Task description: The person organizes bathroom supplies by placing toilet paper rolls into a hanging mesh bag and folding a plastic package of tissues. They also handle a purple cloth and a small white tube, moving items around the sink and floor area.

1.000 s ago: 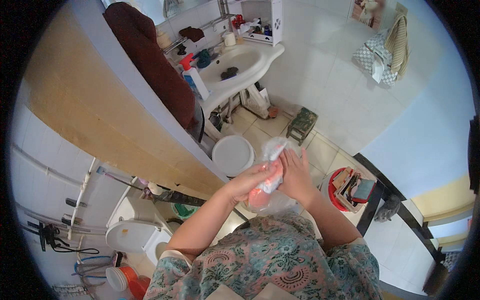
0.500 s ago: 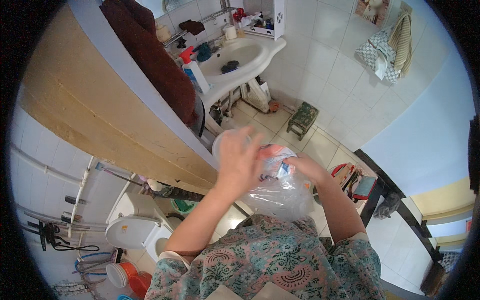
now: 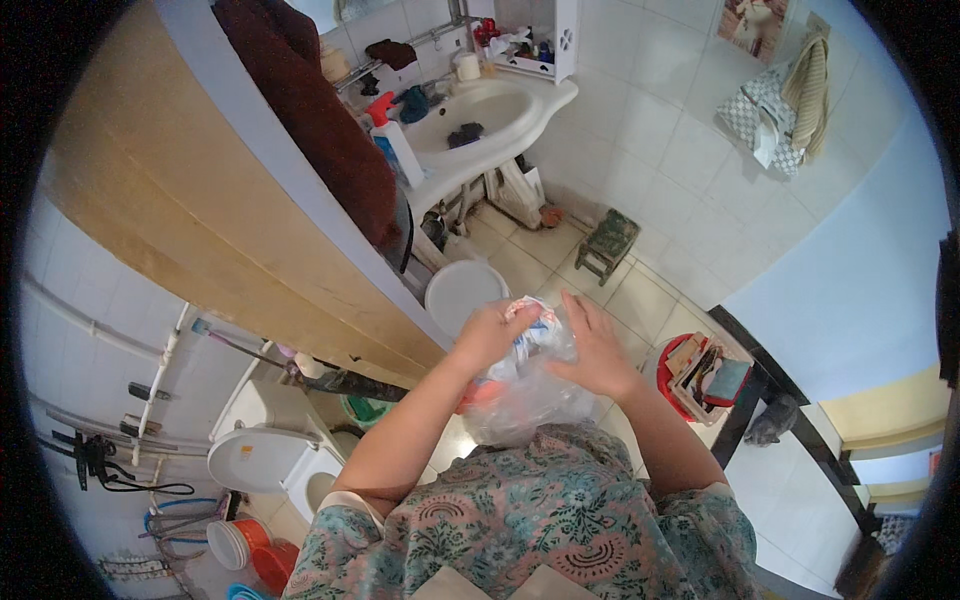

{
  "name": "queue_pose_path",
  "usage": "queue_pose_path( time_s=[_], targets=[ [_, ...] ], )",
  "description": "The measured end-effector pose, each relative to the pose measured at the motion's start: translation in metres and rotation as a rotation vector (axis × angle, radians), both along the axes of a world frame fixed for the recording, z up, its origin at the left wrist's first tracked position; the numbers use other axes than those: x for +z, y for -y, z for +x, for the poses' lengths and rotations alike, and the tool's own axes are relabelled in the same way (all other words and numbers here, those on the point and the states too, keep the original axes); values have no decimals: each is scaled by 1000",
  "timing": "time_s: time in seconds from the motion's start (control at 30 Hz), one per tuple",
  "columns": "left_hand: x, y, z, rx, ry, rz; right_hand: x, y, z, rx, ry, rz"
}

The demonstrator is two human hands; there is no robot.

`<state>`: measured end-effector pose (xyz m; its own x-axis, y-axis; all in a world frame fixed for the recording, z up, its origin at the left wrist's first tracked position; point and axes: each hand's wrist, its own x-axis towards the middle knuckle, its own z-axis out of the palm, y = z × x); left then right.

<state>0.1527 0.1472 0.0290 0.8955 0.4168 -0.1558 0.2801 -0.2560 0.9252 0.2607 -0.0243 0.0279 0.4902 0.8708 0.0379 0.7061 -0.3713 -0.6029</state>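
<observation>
In front of my body is a crinkled clear plastic bag (image 3: 525, 400) with red, white and blue printed parts. My left hand (image 3: 485, 338) is closed around its bunched upper part, and a printed end sticks up beyond the thumb. At the bag's right side, my right hand (image 3: 600, 358) has its fingers stretched out and apart. The right thumb lies against or very near the plastic; I cannot tell whether it touches. The lower bag hangs close to my patterned garment, and its contents are hard to make out.
A round white lid (image 3: 465, 292) sits just beyond my left hand. A door edge (image 3: 300, 240) runs along my left, with a toilet (image 3: 255, 455) past it. Ahead are a washbasin (image 3: 480, 115) and a low stool (image 3: 608, 240). A filled basket (image 3: 705, 375) stands right.
My left hand has drawn back from over the lid and taken hold of the bag's top. My right hand has let go and spread its fingers. The bag has shifted slightly left.
</observation>
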Motion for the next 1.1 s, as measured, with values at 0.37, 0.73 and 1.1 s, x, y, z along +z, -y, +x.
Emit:
queue_pose_path(
  time_s=[0.37, 0.73, 1.1],
  targets=[
    [13, 2, -16, 255, 273, -1209, 16, 62, 16, -28, 498, 74],
    [16, -2, -28, 483, 476, -1390, 33, 44, -25, 405, 277, 246],
    [-28, 40, -32, 376, 312, -1413, 16, 22, -36, -54, 430, 157]
  ],
)
